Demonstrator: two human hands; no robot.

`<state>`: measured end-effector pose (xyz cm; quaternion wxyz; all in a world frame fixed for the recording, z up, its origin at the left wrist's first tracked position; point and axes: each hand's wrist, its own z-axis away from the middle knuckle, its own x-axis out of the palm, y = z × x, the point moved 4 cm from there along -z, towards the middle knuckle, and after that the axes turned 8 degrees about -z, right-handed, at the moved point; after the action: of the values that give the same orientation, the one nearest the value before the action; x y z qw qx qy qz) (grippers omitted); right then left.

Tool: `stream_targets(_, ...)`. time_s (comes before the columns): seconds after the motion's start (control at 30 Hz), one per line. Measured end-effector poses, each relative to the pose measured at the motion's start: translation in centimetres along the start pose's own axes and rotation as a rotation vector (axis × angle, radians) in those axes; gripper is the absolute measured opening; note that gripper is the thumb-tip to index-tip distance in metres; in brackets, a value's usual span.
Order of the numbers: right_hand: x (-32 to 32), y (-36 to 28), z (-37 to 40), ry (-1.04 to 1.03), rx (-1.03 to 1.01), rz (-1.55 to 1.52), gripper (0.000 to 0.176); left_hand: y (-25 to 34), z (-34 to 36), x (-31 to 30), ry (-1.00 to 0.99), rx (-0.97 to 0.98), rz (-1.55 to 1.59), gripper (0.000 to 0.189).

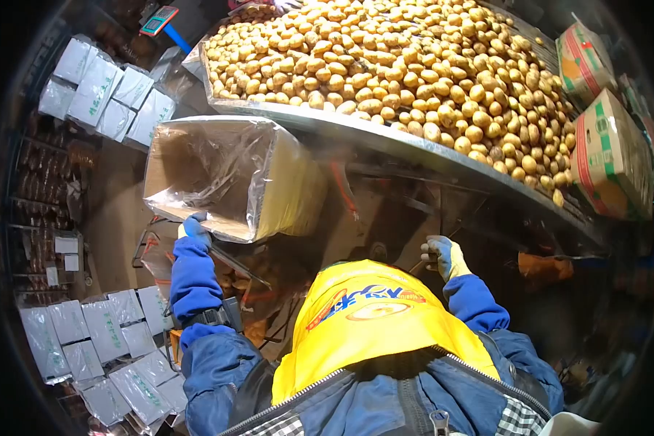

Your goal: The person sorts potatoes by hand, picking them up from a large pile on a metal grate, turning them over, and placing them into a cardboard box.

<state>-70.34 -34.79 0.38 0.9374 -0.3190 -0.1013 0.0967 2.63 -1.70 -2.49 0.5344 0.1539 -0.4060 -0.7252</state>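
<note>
My left hand (195, 227), in a blue and pale glove, is closed on the near rim of a cardboard box (291, 185). The box is tilted with its mouth toward me, and clear plastic film lines its inside. Its far side is close to the metal edge of a sorting table (327, 120) heaped with potatoes (407, 65). My right hand (443, 256), gloved in blue-grey and yellow, hangs in the air to the right of my yellow apron (370, 305). Its fingers are loosely bent and slightly apart, with nothing visible in them.
Stacks of white cartons (131, 102) in plastic stand at the upper left, more cartons (105, 330) at the lower left. Printed cardboard boxes (609, 152) stand at the table's right end. A scale display (158, 21) rises at the top left. Another person's hand (287, 4) shows at the top.
</note>
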Motion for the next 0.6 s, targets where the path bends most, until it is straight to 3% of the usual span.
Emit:
stream_targets(0.07, 1.6, 0.9, 1.2, -0.074, 0.012, 0.070, 0.043, 1.0, 2.6, -0.7, 0.168, 0.065, -0.119, 0.047)
stream_targets(0.1, -0.8, -6.1, -1.3, -0.036, -0.022, 0.149, 0.041, -3.0, -1.3, 7.0, 0.124, 0.036, -0.041, 0.047)
stream_targets(0.17, 1.4, -7.4, -1.8, -0.069, 0.008, 0.201, 0.039, 0.0, 2.1, 9.1, 0.274, 0.079, -0.134, 0.047)
stream_targets(0.3, 3.9, -13.0, -1.9, -0.184, 0.039, 0.171, 0.030, -0.1, 0.2, 9.2, 0.184, -0.118, -0.044, 0.046)
stream_targets(0.33, 5.1, -15.6, -1.2, -0.335, -0.027, 0.278, 0.030, -0.5, 0.3, 10.1, 0.251, -0.037, -0.103, 0.043)
stream_targets(0.37, 6.6, -18.2, -0.2, -0.487, -0.093, 0.383, 0.030, -2.4, -3.3, 7.2, 0.216, -0.055, -0.135, 0.044)
stream_targets(0.43, 9.9, -23.9, 2.2, -0.508, -0.016, 0.501, 0.031, -1.2, -0.5, 10.3, 0.239, 0.027, -0.383, 0.055)
stream_targets(0.5, 11.9, -28.6, 3.5, -0.444, -0.042, 0.445, 0.033, 7.2, 6.3, 15.7, 0.657, -0.071, -1.499, 0.066)
stream_targets(0.57, 13.7, -32.0, 3.2, -0.306, -0.171, 0.385, 0.038, 10.3, 10.6, 19.3, 1.048, 0.216, -1.440, 0.074)
stream_targets(0.6, 15.0, -33.5, 2.6, -0.318, -0.258, 0.402, 0.038, 11.5, 9.9, 19.6, 0.974, 0.389, -1.362, 0.070)
